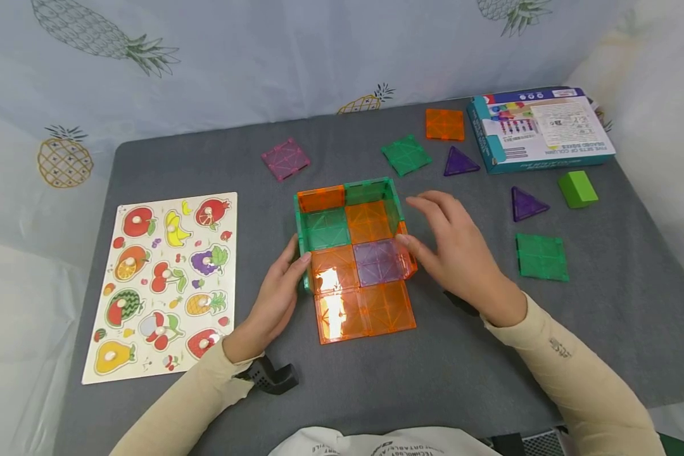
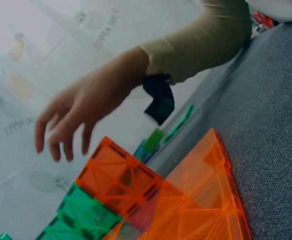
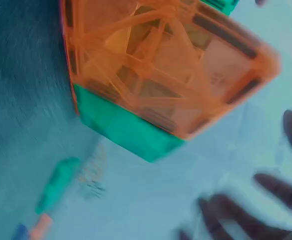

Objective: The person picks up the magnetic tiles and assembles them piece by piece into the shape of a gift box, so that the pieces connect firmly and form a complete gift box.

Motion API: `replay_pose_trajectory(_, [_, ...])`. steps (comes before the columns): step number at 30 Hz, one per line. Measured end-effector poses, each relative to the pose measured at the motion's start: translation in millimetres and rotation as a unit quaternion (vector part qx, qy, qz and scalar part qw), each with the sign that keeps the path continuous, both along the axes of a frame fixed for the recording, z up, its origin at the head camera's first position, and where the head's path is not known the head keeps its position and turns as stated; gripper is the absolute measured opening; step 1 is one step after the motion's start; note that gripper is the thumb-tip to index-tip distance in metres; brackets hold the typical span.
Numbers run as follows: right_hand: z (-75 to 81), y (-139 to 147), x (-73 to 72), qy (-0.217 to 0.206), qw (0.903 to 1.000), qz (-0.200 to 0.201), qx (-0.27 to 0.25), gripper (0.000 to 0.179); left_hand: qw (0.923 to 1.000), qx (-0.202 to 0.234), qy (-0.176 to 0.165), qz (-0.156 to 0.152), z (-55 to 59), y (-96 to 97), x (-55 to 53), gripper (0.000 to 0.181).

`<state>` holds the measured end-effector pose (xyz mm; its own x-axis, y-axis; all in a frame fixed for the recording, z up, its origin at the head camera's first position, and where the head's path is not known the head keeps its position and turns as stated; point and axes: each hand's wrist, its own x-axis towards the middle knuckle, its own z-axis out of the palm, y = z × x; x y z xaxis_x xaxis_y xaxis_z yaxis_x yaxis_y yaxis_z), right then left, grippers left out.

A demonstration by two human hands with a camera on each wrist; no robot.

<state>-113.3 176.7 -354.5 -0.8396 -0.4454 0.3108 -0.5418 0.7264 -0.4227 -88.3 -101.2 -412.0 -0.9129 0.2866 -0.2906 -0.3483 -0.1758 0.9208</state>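
Note:
Translucent magnetic tiles form an open-topped box point(image 1: 370, 221), with a green and orange floor, one purple floor tile point(image 1: 379, 262) and flat orange tiles point(image 1: 365, 311) at the near side. My left hand point(image 1: 273, 297) holds the green left wall point(image 1: 303, 244), thumb at its upper edge and fingers outside. By the right side hovers my right hand point(image 1: 456, 253), fingers loosely bent and spread, nothing held. An orange wall tile point(image 1: 408, 253) leans outward beneath its thumb. The right wrist view shows blurred fingers apart from an orange tile point(image 3: 155, 65).
A fruit puzzle board point(image 1: 162, 285) lies at left. Behind the box are pink point(image 1: 285, 159), green point(image 1: 406, 155) and orange point(image 1: 444, 124) tiles. Rightward lie purple triangles point(image 1: 527, 204), a green tile point(image 1: 542, 256), a green block point(image 1: 578, 189) and a cardboard box point(image 1: 541, 130).

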Motion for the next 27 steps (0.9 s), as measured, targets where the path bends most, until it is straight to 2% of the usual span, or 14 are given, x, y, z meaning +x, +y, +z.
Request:
replay_pose_trajectory(1, [0.3,-2.3,5.1,0.033,0.9990,0.029,0.004,0.045,1.0000,0.000,0.002,0.000,0.1,-0.1,-0.2,0.069])
replay_pose_trajectory(3, [-0.3,-10.0,19.5,0.083,0.9906,0.103,0.036,0.039,1.0000,-0.001,0.005,0.000,0.3,-0.1,-0.7,0.068])
replay_pose_trajectory(5, [-6.2,-20.5,37.1,0.103,0.9741,0.182,0.087,0.039,1.0000,-0.004,0.008,0.000,-0.1,-0.1,-0.8,0.068])
replay_pose_trajectory(6, [-10.8,-26.1,46.3,0.099,0.9648,0.212,0.120,0.039,0.9999,-0.005,0.010,0.000,-0.5,-0.1,-0.8,0.068])
replay_pose_trajectory(9, [-29.1,-38.9,65.7,0.076,0.9393,0.254,0.218,0.049,0.9999,-0.010,0.013,0.002,-1.2,0.0,-0.6,0.068])
replay_pose_trajectory(12, [-43.1,-45.3,68.7,0.077,0.9250,0.254,0.272,0.048,0.9998,-0.017,0.013,0.003,-1.7,-0.2,-0.3,0.068])
replay_pose_trajectory(16, [-48.5,-48.3,58.6,0.098,0.9270,0.237,0.274,0.043,0.9996,-0.028,0.010,0.004,-2.3,-0.3,0.0,0.068])
replay_pose_trajectory(21, [-45.3,-47.6,49.6,0.114,0.9260,0.253,0.256,0.041,0.9994,-0.033,0.010,0.006,-3.2,0.5,-0.6,0.066])
replay_pose_trajectory(24, [-37.7,-46.3,46.8,0.114,0.9262,0.262,0.246,0.039,0.9995,-0.029,0.011,0.005,-3.5,0.4,-0.6,0.066])
replay_pose_trajectory(27, [-23.6,-44.1,42.3,0.110,0.9344,0.254,0.225,0.040,0.9998,-0.021,0.004,0.004,-3.1,-0.9,-0.1,0.066])
